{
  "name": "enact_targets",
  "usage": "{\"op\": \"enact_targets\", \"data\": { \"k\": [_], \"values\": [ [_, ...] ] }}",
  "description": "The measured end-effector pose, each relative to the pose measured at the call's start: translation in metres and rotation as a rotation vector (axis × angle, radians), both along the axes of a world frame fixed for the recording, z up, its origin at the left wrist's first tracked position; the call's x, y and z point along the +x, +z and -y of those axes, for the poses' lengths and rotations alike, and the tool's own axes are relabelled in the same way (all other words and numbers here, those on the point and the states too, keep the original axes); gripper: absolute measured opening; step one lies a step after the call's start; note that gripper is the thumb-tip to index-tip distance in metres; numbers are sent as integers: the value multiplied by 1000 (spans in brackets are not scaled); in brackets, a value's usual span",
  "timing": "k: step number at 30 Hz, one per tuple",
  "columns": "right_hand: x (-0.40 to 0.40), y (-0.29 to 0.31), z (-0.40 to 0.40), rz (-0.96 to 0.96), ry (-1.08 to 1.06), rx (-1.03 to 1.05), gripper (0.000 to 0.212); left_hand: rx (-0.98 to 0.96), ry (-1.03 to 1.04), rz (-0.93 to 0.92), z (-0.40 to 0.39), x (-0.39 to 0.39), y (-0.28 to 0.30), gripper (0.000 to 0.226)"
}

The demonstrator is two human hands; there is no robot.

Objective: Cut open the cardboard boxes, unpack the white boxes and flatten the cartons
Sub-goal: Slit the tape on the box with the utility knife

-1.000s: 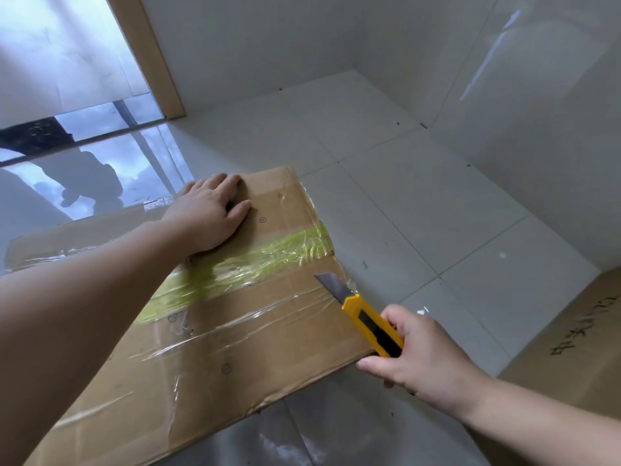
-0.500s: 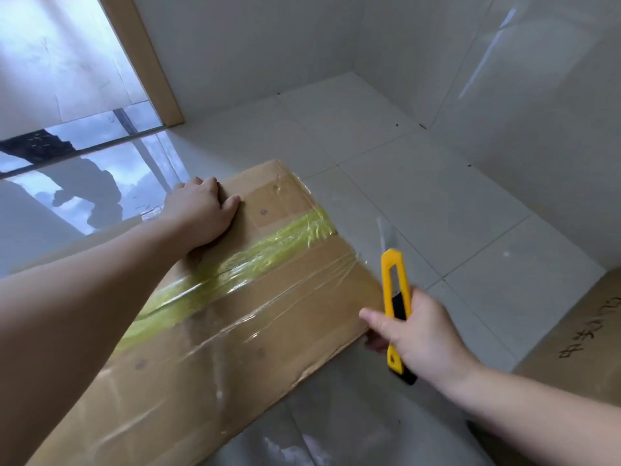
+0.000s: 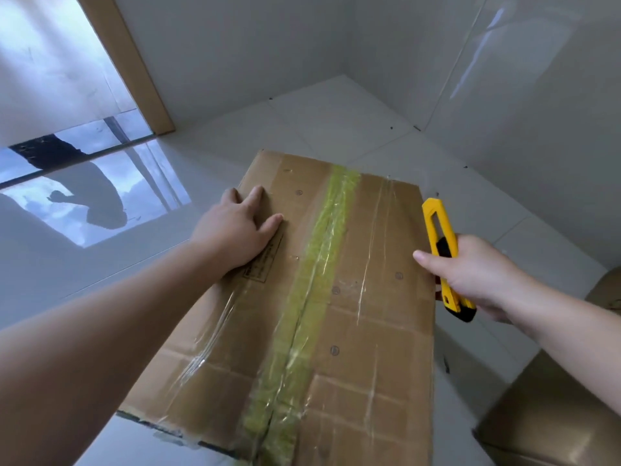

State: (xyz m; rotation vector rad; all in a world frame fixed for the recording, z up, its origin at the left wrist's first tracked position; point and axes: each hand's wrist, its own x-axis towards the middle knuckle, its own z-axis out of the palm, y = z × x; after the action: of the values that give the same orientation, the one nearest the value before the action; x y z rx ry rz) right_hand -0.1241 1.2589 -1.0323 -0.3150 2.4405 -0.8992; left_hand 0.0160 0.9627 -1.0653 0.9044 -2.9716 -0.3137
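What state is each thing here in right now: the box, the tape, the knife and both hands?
Cardboard box: lying flat on the floor, seam closed.
Yellow tape: stuck along the middle seam, wrinkled.
Knife: held off the box; blade not visible.
Left hand: pressing flat on the box.
Right hand: gripping the knife.

Looks like a bare, unfurnished room in a home or flat, used here for unpacking. Glossy white floor tiles [image 3: 336, 116] meeting plain white walls [image 3: 255, 38] in a corner, with a wooden door frame [image 3: 127, 68] at the left and a window's light mirrored on the polished floor. A taped cardboard box [image 3: 336, 297] lying straight on the tiles, and more brown cartons [image 3: 551, 412] at the right edge, suggesting storage or a move.
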Motion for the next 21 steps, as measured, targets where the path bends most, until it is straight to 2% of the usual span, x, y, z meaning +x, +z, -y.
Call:
{"op": "enact_targets", "data": {
  "k": [5, 10, 13, 16, 19, 21],
  "values": [
    [1, 2, 16, -60, 35, 61, 46, -20, 26, -22, -1, -7, -2, 70],
    [-50, 22, 60, -318, -25, 32, 43, 37, 138, -116, -1, -33, 4, 59],
    [-72, 26, 70, -441, 17, 212, 35, 142, 58, -174, -13, -50, 5, 66],
    [-72, 18, 55, -441, 74, 424, 40, 153, -87, -152, -26, -52, 5, 67],
    [-58, 14, 33, -376, 123, 539, 44, 41, -211, -106, -27, -44, 1, 66],
    [-47, 17, 20, -315, 180, 593, 45, 37, -232, -99, -28, -39, 0, 70]
  ]
}}
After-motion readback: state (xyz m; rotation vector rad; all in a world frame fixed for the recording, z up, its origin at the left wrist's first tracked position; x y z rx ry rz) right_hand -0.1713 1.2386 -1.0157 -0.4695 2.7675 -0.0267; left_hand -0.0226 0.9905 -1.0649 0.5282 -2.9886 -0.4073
